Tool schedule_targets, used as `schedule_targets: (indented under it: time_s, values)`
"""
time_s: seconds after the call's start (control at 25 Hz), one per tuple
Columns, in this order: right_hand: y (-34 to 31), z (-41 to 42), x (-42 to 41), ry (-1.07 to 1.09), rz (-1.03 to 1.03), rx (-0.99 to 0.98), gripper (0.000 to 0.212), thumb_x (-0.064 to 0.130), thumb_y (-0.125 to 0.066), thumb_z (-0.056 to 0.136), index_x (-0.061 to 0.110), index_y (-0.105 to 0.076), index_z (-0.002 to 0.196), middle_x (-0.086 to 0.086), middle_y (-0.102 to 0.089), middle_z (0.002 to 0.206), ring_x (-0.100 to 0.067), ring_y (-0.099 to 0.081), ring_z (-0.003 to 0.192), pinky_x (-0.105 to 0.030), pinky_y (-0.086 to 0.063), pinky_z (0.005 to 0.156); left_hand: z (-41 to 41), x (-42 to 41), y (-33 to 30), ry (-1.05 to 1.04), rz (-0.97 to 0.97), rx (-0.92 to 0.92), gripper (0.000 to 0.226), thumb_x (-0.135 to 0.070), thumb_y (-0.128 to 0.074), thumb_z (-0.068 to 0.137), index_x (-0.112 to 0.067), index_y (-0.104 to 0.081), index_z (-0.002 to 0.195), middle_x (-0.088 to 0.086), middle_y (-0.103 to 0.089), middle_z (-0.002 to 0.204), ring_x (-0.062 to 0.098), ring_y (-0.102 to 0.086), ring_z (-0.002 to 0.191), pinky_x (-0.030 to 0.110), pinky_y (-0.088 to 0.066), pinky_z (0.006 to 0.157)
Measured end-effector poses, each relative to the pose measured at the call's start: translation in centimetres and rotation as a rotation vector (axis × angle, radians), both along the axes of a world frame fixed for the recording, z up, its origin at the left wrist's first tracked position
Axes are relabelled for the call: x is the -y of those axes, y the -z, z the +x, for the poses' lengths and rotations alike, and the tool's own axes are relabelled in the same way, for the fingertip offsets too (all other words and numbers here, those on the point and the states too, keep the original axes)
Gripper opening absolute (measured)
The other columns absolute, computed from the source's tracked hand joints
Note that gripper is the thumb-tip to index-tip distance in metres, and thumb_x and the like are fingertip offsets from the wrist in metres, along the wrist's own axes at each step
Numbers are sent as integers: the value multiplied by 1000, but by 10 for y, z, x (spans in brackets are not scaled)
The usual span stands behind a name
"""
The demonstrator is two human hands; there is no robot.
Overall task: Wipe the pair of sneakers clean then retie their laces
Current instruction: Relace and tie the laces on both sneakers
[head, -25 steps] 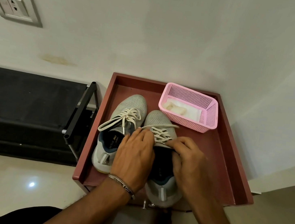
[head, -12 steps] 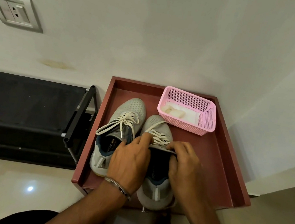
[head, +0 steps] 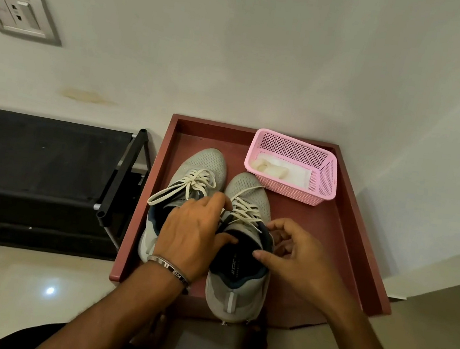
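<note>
A dark red tray-topped stand (head: pixel 344 217) is sitting in front of me against the wall, carrying my two grey sneakers (head: pixel 249 195) side by side, toes to the wall, and a pink mesh basket (head: pixel 324 178) in the far right corner.

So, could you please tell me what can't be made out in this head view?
- Grey mesh left sneaker: its heel, behind the left hand.
- Right hand: whether its fingers pinch a lace.
- White cloth in the pink plastic basket: partly behind the mesh wall.
</note>
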State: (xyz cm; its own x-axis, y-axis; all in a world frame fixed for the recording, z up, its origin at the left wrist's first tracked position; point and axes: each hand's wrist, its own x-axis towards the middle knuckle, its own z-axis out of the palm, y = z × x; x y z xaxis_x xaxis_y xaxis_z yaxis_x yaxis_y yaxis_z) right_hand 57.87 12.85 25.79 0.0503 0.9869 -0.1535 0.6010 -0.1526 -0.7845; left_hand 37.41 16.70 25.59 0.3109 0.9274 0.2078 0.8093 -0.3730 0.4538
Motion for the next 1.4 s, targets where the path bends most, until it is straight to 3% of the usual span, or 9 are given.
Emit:
schedule_targets:
  time_s: [0.16,0.4,0.56,0.64,0.72,0.84,0.96,1.2,1.4]
  values:
    - [7,-5,1,-34,50,103,58,27,-77,78,42,-56,130,14,-63,114,-3,-64,95,-33,-58,82,2,4,1,-60,53,-115,27,-39,-59,85,-30,-53,110,-10,-65,102,16,-55,91,34,-38,77]
    - [6,2,3,9,37,41,56,7,-70,79,40,-59,124,15,-62,117,-1,-63,100,-28,-57,84,-3,5,2,-78,-3,-71,28,-38,-60,86,-32,-53,112,-12,-64,107,16,-56,100,36,-41,80]
    - [1,-11,6,-127,253,366,46,31,-85,67,35,-57,103,14,-44,117,-7,-45,109,-21,-44,86,-2,8,1,-51,17,-57,29,-41,-61,87,-30,-48,111,-12,-61,100,14,-53,95,31,-39,80]
    - [-1,-19,4,-157,301,632,42,42,-86,61,36,-66,98,9,-45,130,-16,-39,122,-33,-43,96,-2,7,0,-38,14,-38,31,-40,-63,86,-29,-45,108,-11,-59,95,14,-52,90,30,-41,77]
    - [1,-29,0,-140,367,721,32,35,-83,64,33,-73,95,2,-47,139,-24,-40,130,-45,-43,100,-2,5,0,-10,5,-40,28,-39,-62,86,-30,-45,106,-11,-56,97,14,-50,89,31,-41,77]
    - [5,-38,-4,-92,551,608,19,21,-71,80,23,-75,98,-1,-58,128,-24,-52,119,-43,-46,96,-1,6,-1,52,17,-33,17,-34,-48,92,-30,-49,108,-9,-53,101,15,-51,89,33,-44,75]
    - [8,-39,-9,-93,603,484,24,21,-54,91,17,-69,109,2,-63,115,-20,-61,100,-42,-52,83,1,7,-2,88,6,-29,30,-42,-37,88,-30,-50,113,-10,-51,102,12,-52,86,33,-45,74]
    - [11,-34,-4,-36,408,441,38,23,-66,84,27,-56,121,5,-59,115,-20,-63,94,-40,-57,72,9,3,2,-42,63,4,9,-30,-49,96,-24,-50,103,-5,-57,89,18,-56,67,38,-51,58]
    - [-4,-27,1,135,221,539,44,55,-66,80,38,-61,120,8,-66,99,-18,-64,89,-33,-54,67,2,1,-3,-133,155,20,33,-50,-62,85,-22,-54,100,-5,-62,71,19,-60,59,29,-37,48]
